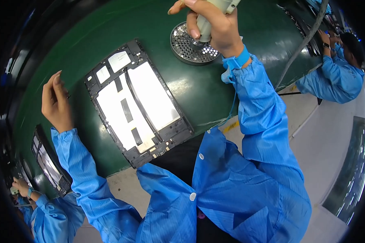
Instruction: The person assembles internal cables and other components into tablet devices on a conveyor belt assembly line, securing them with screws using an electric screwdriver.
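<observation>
My right hand is wrapped round the pale grey-green handle of an electric screwdriver. Its lower end points down at a round metal screw tray full of small holes, several with shiny bits in them; the tip is hidden. My left hand is raised over the bench, fingers loosely bent and apart, with nothing plainly held. Between my hands lies an opened tablet housing, black-framed with white panels, black tape strips and a dark ribbon cable. Neither hand touches it, and its near end reaches the bench edge.
The green bench ends in front of my body. A blue wrist strap with a thin cord circles my right wrist. A grey cable hangs at upper right. Another tablet housing lies at left. Co-workers in blue sit on both sides.
</observation>
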`<state>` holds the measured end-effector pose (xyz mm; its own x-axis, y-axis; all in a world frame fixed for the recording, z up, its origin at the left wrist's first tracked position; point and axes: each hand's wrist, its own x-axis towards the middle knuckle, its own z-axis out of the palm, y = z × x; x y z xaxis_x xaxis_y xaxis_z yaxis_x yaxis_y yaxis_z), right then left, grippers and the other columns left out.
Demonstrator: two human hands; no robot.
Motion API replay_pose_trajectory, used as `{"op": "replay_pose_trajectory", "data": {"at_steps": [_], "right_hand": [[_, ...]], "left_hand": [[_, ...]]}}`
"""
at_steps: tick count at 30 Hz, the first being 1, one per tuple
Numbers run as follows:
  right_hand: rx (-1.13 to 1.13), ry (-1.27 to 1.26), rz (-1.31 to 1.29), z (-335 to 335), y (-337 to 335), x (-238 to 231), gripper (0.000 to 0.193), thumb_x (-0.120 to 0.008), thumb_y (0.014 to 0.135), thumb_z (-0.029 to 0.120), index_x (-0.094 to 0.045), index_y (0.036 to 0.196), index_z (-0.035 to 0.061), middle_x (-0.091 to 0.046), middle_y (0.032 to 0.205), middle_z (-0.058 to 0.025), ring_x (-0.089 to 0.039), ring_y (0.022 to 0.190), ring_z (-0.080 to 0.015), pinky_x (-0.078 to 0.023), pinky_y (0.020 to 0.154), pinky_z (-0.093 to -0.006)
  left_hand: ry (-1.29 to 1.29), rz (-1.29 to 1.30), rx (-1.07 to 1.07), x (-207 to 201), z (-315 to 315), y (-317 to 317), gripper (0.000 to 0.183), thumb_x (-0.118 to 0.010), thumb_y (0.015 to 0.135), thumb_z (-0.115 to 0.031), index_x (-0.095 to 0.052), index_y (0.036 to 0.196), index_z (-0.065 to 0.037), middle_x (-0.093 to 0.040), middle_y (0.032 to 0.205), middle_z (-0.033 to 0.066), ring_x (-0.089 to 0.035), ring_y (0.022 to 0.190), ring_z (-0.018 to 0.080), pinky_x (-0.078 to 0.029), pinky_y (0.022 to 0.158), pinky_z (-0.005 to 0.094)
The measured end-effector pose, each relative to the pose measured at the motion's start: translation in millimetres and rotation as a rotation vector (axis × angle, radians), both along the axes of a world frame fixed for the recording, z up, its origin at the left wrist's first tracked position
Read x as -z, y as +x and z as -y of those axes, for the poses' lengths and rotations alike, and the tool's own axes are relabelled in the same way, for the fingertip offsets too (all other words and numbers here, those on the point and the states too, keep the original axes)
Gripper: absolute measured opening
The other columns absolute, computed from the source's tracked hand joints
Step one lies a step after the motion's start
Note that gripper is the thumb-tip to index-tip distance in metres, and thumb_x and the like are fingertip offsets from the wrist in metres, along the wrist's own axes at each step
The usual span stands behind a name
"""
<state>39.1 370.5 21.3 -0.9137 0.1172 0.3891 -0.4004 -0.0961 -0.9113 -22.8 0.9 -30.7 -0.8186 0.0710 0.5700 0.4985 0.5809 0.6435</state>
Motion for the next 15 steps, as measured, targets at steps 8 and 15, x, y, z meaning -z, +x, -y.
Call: {"op": "replay_pose_trajectory", "data": {"at_steps": [8,15], "right_hand": [[0.015,0.048,-0.029,2,3,2,0.026,-0.059,0.094,0.017,-0.067,0.089,-0.0073,-0.065,0.068,-0.0110,-0.052,0.042,-0.0119,-0.042,0.042,-0.0244],[0.043,0.053,0.005,3,3,4,0.028,-0.059,0.094,0.018,-0.066,0.089,-0.0091,-0.067,0.074,-0.0146,-0.052,0.043,-0.0127,-0.043,0.042,-0.0252]], "left_hand": [[0.152,0.103,0.123,14,-15,4,0.035,-0.057,0.100,-0.011,-0.053,0.134,-0.002,-0.068,0.100,0.0110,-0.067,0.091,0.0158,-0.055,0.086,0.0298],[0.157,0.223,0.076,18,-7,3,0.025,-0.065,0.096,-0.014,-0.067,0.116,0.000,-0.070,0.107,0.0131,-0.068,0.098,0.0189,-0.055,0.090,0.0299]]}}
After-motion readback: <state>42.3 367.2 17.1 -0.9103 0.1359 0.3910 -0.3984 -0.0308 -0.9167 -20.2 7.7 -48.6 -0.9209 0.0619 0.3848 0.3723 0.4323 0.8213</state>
